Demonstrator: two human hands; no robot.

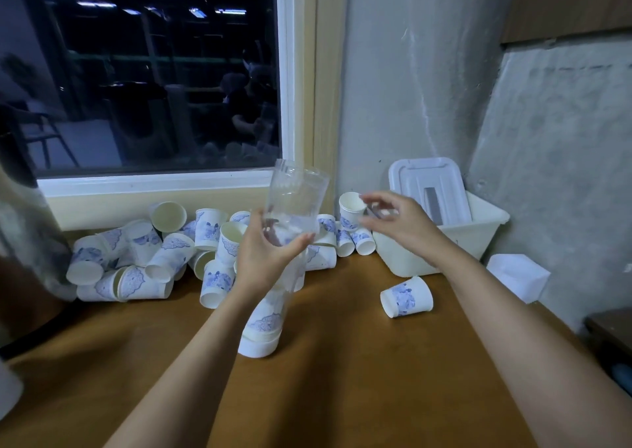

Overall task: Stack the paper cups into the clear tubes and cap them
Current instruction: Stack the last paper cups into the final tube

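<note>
I see a clear tube leaning up from the table, its open end towards the window. Its lower part holds a stack of blue-patterned paper cups, and its white bottom end rests on the brown table. My left hand grips the tube around its middle. My right hand hovers to the right of the tube top with its fingers loosely spread, and I cannot make out anything held in it. Its fingertips are close to an upright white cup on the pile.
Several loose cups lie heaped along the wall under the window. One cup lies on its side to the right. A cream bin with a white lid inside stands in the corner, beside a white box.
</note>
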